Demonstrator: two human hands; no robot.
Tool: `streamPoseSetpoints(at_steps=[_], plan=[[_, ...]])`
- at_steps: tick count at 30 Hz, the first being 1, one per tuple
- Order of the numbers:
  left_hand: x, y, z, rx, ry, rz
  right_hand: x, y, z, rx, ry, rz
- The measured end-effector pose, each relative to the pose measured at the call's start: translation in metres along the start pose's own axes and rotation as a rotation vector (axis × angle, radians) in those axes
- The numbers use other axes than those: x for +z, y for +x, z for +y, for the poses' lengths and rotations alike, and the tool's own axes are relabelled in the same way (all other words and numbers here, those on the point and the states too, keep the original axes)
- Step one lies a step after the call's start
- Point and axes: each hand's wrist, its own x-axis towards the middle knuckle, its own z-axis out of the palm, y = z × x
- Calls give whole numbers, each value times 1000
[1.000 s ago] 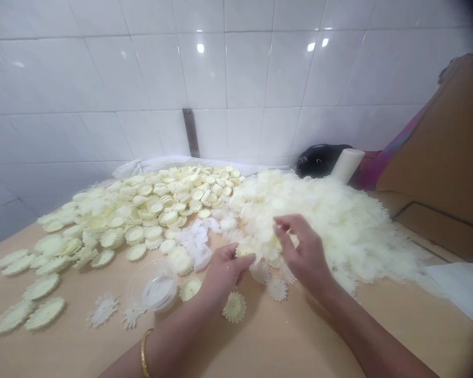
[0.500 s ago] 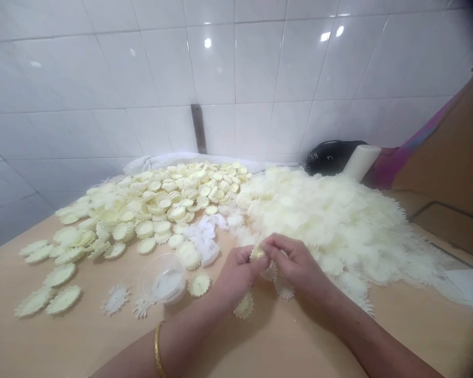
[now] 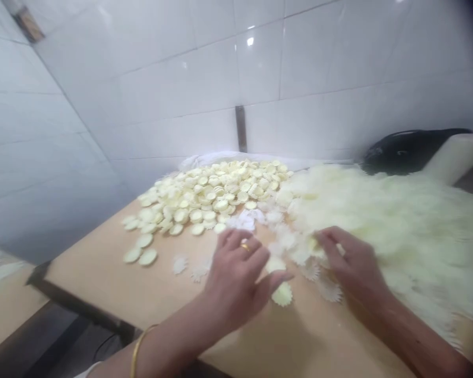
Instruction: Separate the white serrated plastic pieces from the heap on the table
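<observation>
My left hand (image 3: 238, 268), a gold ring on one finger, hovers over the table with thumb and fingers apart and nothing visible in them. At the edge of the pale pile, my right hand (image 3: 352, 262) has thumb and forefinger pinched on a small pale yellow scalloped disc (image 3: 314, 243), partly hidden and blurred. Below and between the hands lies a loose yellow scalloped disc (image 3: 283, 295). White toothed discs (image 3: 329, 289) lie under the right hand. The clear plastic tub is hidden behind my left hand.
A heap of yellow cupped discs (image 3: 220, 191) covers the table's back left. A big pile of thin whitish discs (image 3: 398, 226) spreads over the right. Crumpled white cloth (image 3: 246, 218) lies between them. Behind stand a black bag (image 3: 413, 149) and a white roll (image 3: 455, 157).
The hands, together on a small disc before, have separated. My left hand has opened and moved over the tub; my right stays pinched. The view has swung left, showing the table's left edge.
</observation>
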Motion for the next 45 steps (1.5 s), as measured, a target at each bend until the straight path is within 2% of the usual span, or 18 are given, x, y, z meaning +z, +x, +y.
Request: streamPoseSetpoints(at_steps=[2, 4, 6, 8, 11, 15, 19, 23, 27, 32, 38, 40, 42, 44, 45], plan=[[-25, -15, -12, -53, 133, 36, 0, -1, 1, -10, 2, -5], [-41, -27, -25, -80, 243, -43, 1, -2, 1, -30, 12, -12], [-49, -35, -36, -59, 273, -141, 1, -2, 1, -45, 22, -19], [-48, -38, -43, -30, 306, -212, 0, -3, 1, -42, 25, -28], [-40, -37, -48, -22, 328, -249, -3, -2, 2, -27, 29, -27], [-34, -34, -51, -87, 242, -296, -5, 0, 4, -19, 41, -10], [-35, -29, -50, -188, 210, -410, -1, 1, 4, -62, 65, -8], [-38, -20, -49, -176, 263, -439, 2, 1, 4, -87, 97, -17], [-41, -16, -52, -80, 299, -362, 3, 3, 4, -59, 121, -35], [-38, -14, -56, -53, 309, -131, 1, 5, 2, -49, 138, -54], [-32, -19, -59, -59, 293, -117, 0, 4, 1, -41, 147, -75], [-31, -20, -58, -63, 302, -36, 1, 3, 2, -38, 150, -81], [-29, -18, -52, -22, 300, 104, 1, 3, 2, -33, 162, -99], [-23, -12, -39, 53, 244, 226, 1, 4, 2, -19, 180, -120], [-17, -8, -30, 68, 175, 232, 1, 4, 1, -11, 187, -126]])
